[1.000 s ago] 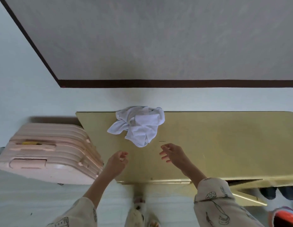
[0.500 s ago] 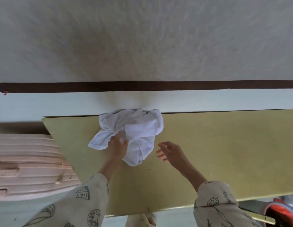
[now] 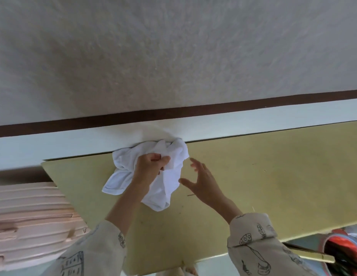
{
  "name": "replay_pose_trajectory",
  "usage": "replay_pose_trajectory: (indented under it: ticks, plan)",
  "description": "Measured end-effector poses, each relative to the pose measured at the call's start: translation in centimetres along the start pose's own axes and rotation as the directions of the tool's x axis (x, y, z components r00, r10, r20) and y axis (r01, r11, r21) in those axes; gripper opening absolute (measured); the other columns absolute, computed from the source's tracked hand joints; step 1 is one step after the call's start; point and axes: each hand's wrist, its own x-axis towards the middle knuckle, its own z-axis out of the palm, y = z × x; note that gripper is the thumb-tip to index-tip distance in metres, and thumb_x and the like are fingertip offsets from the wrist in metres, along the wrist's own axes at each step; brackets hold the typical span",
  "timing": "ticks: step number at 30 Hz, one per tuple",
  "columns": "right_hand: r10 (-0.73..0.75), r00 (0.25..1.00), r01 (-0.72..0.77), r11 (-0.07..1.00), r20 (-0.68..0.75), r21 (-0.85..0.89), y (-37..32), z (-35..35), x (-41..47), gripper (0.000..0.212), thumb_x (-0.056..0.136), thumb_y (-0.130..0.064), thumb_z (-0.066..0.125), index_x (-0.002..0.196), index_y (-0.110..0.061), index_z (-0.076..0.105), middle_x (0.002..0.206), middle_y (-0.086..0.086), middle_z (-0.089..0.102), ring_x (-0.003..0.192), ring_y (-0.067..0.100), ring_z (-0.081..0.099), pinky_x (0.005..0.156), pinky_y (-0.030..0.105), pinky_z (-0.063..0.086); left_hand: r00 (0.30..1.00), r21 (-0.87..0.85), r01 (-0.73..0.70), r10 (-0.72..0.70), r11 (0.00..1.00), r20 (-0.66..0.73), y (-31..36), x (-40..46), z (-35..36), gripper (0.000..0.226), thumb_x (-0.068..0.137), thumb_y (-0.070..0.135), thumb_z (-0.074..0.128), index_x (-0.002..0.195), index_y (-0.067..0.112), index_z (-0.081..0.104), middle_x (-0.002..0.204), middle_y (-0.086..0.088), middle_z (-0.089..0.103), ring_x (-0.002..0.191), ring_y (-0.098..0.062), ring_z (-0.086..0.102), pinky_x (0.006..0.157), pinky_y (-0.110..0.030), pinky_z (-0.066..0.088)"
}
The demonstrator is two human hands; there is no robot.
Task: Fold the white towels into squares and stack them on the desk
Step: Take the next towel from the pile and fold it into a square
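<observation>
Yellow bench (image 3: 273,186) runs along the wall, bare to the right. The white towel (image 3: 165,186) lies bunched at its far edge. The left hand (image 3: 149,168) grips it. The right hand (image 3: 203,182) hovers beside, fingers spread.

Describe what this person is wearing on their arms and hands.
Both arms wear loose cream sleeves printed with dark line doodles. The left sleeve shows a building-like drawing; the right sleeve shows a patterned round shape and other sketches. Both sleeves end short of the wrists. The left hand and right hand are bare: no gloves, rings or watch visible.
</observation>
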Motion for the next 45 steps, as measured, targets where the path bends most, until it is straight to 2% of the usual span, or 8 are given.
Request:
replay_pose_trajectory:
  ticks: [5, 9, 14, 23, 29, 34, 39, 45]
  plan:
    - [-0.046, 0.994, 0.04, 0.997, -0.102, -0.06, -1.1, -0.7, -0.1, 0.075, 0.083, -0.054, 0.056, 0.144, -0.023, 0.024, 0.139, 0.0, 0.04, 0.122, 0.02, 0.043, 0.101, 0.041, 0.04, 0.974, -0.195, -0.025, 0.068, 0.98, 0.216, 6.6, -4.5, 0.2, 0.004, 0.082, 0.02, 0.068, 0.079, 0.018, 0.067, 0.072, -0.004, 0.066, 0.067, -0.013, 0.062, 0.069, -0.018, 0.053]
    - [-0.108, 0.931, 0.118, 0.993, -0.348, 0.006, -0.5, -3.1, -1.4, 0.026, 0.094, -0.027, 0.047, 0.113, -0.013, 0.057, 0.111, 0.004, 0.06, 0.101, 0.021, 0.054, 0.082, 0.027, 0.041, 0.958, -0.145, -0.141, 0.172, 0.979, 0.23, 10.6, -7.5, 1.3, 0.004, 0.084, 0.017, 0.066, 0.087, 0.015, 0.068, 0.073, -0.001, 0.067, 0.058, -0.003, 0.063, 0.059, -0.012, 0.052]
    - [-0.073, 0.885, 0.104, 0.994, -0.459, 0.044, 3.8, -9.1, -4.5, 0.019, 0.092, -0.011, 0.048, 0.097, -0.007, 0.066, 0.093, 0.008, 0.067, 0.079, 0.023, 0.056, 0.066, 0.029, 0.038, 0.933, -0.24, -0.107, 0.18, 0.965, 0.31, 14.3, -10.1, 2.7, 0.007, 0.083, 0.012, 0.066, 0.087, 0.008, 0.07, 0.077, -0.005, 0.067, 0.066, -0.011, 0.059, 0.07, -0.021, 0.053]
    - [-0.088, 0.9, 0.113, 0.993, -0.428, 0.033, 13.7, -23.6, -12.8, 0.017, 0.091, -0.021, 0.055, 0.092, -0.01, 0.068, 0.081, 0.003, 0.067, 0.075, 0.02, 0.057, 0.065, 0.027, 0.039, 0.986, -0.107, -0.141, 0.15, 0.984, 0.077, 16.0, -14.3, 10.7, 0.016, 0.082, 0.006, 0.067, 0.092, 0.008, 0.054, 0.082, -0.008, 0.059, 0.067, -0.014, 0.057, 0.054, -0.015, 0.052]
    - [-0.218, 0.894, 0.196, 0.976, -0.391, -0.095, 17.6, -32.9, -16.4, 0.017, 0.091, -0.021, 0.056, 0.079, -0.013, 0.064, 0.067, -0.004, 0.058, 0.069, 0.017, 0.051, 0.063, 0.028, 0.037, 0.94, -0.083, -0.26, 0.271, 0.962, 0.205, 16.4, -18.8, 17.2, 0.012, 0.087, 0.009, 0.061, 0.096, 0.013, 0.068, 0.086, 0.0, 0.067, 0.066, -0.003, 0.061, 0.059, -0.008, 0.05]
    - [-0.251, 0.899, 0.184, 0.96, -0.358, -0.211, 19.9, -36.4, -16.4, 0.024, 0.093, -0.027, 0.052, 0.074, -0.013, 0.058, 0.069, 0.002, 0.059, 0.065, 0.019, 0.05, 0.056, 0.026, 0.034, 0.882, 0.403, -0.471, 0.421, 0.784, 0.211, 16.2, -19.5, 20.6, 0.026, 0.077, 0.016, 0.073, 0.102, 0.017, 0.067, 0.082, -0.003, 0.062, 0.071, -0.012, 0.056, 0.064, -0.014, 0.042]
    - [-0.207, 0.913, 0.098, 0.948, -0.352, -0.303, 21.3, -37.8, -14.2, 0.035, 0.091, -0.037, 0.052, 0.07, -0.01, 0.054, 0.06, 0.001, 0.052, 0.059, 0.019, 0.046, 0.051, 0.027, 0.03, 0.84, 0.491, -0.482, 0.541, 0.726, 0.025, 16.6, -17.5, 23.1, 0.021, 0.087, 0.029, 0.062, 0.087, 0.011, 0.07, 0.077, -0.002, 0.066, 0.068, -0.011, 0.061, 0.06, -0.015, 0.041]
    - [-0.221, 0.925, 0.118, 0.941, -0.308, -0.318, 21.2, -40.0, -9.4, 0.02, 0.092, -0.01, 0.047, 0.098, -0.003, 0.064, 0.096, 0.011, 0.064, 0.088, 0.026, 0.056, 0.071, 0.027, 0.036, 0.866, 0.414, -0.453, 0.5, 0.789, -0.004, 18.3, -12.7, 23.5, 0.027, 0.091, 0.03, 0.055, 0.08, 0.009, 0.069, 0.071, -0.002, 0.066, 0.059, -0.005, 0.058, 0.058, -0.016, 0.041]
